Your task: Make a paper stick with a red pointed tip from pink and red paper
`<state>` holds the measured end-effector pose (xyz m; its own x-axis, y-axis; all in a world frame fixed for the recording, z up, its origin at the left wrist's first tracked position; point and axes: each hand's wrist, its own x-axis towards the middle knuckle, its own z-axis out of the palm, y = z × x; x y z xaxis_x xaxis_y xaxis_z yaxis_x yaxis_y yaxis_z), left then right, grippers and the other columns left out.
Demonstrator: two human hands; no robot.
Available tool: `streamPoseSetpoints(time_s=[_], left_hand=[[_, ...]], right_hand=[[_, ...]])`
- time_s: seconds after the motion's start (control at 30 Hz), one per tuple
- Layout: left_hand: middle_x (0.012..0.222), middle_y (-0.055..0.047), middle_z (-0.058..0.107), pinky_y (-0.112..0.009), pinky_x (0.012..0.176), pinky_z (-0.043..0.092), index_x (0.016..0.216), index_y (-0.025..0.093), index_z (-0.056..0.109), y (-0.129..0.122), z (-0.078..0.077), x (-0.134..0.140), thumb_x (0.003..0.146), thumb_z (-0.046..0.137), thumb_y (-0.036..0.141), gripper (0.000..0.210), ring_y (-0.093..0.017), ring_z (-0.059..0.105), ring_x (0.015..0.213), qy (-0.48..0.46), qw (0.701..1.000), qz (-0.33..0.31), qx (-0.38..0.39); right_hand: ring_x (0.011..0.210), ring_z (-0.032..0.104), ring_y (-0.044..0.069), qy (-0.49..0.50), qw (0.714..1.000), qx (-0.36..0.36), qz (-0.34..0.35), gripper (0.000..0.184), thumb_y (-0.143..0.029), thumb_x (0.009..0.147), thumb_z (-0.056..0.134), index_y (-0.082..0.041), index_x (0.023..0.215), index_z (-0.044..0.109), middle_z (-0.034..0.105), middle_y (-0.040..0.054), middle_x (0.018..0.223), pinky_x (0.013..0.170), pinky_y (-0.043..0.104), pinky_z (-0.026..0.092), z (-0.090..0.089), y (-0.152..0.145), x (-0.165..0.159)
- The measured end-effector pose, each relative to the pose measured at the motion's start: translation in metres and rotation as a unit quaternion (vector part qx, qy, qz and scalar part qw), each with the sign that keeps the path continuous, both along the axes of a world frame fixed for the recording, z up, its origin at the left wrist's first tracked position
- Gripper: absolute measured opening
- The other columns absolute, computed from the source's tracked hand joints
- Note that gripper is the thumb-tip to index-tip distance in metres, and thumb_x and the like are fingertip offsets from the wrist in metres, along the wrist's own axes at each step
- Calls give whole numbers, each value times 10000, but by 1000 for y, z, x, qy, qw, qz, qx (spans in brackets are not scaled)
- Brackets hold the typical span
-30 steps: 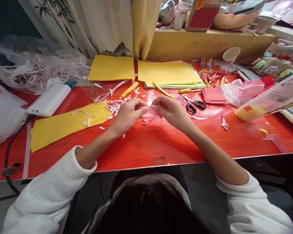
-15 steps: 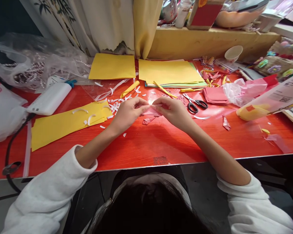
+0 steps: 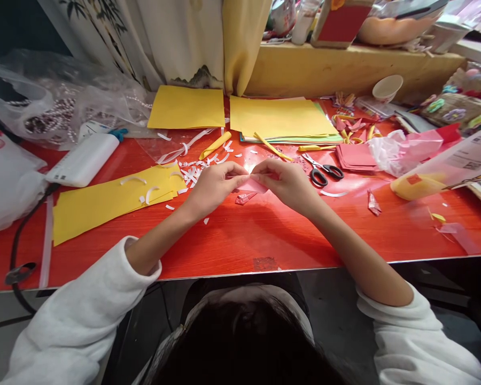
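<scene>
Both hands meet over the middle of the red table, pinching a small piece of pink paper (image 3: 253, 185) between them. My left hand (image 3: 214, 187) is closed, thumb and forefinger on the paper's left part. Its upper edge is gripped the same way by my right hand (image 3: 286, 184), with fingertips almost touching the left ones. Part of the paper is hidden behind the fingers. Just below it lies a small folded red paper piece (image 3: 245, 198). Scissors with black handles (image 3: 324, 172) rest to the right of my right hand. White paper scraps (image 3: 194, 174) are scattered beside my left hand.
Yellow sheets (image 3: 188, 109) and a stack of coloured paper (image 3: 282, 117) lie at the back. Long yellow strips (image 3: 108, 200) and a white power bank-like box (image 3: 84, 160) are left. Red paper squares (image 3: 355, 159), a paper cup (image 3: 387, 88) and a clear plastic sleeve (image 3: 444, 166) are right.
The fingertips have come slightly closer together on the pink paper, and its lower part shows more as a flap. The whole view has shifted a little.
</scene>
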<state>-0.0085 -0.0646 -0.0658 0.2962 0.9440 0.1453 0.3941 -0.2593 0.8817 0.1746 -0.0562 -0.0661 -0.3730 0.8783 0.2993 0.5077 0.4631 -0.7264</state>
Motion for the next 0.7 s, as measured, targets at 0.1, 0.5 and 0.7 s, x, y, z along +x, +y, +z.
streamPoseSetpoints(time_s=[0.1,0.5,0.7], left_hand=[[698,-16,636,-248,647,416,831,157,665,2,-1,-2,842,523,370,256,-112,562,634,32,999,1,-5],[745,-19,649,-230,630,418,824,157,663,3,-1,-1,819,559,375,241,-106,557,642,16,1000,-3,-10],[664,-2,611,-233,617,397,788,161,665,3,1,-3,812,563,352,219,-104,538,607,38,999,5,-7]], right_hand=[[704,562,133,6,1000,9,-3,103,-214,830,538,-157,820,623,644,22,761,670,261,419,-1,0,-1],[690,572,137,-59,998,35,-9,112,-205,833,535,-160,824,637,663,26,764,640,262,393,0,1,1],[710,582,148,-62,998,33,-3,142,-235,849,521,-163,853,643,677,38,797,644,267,390,-1,1,0]])
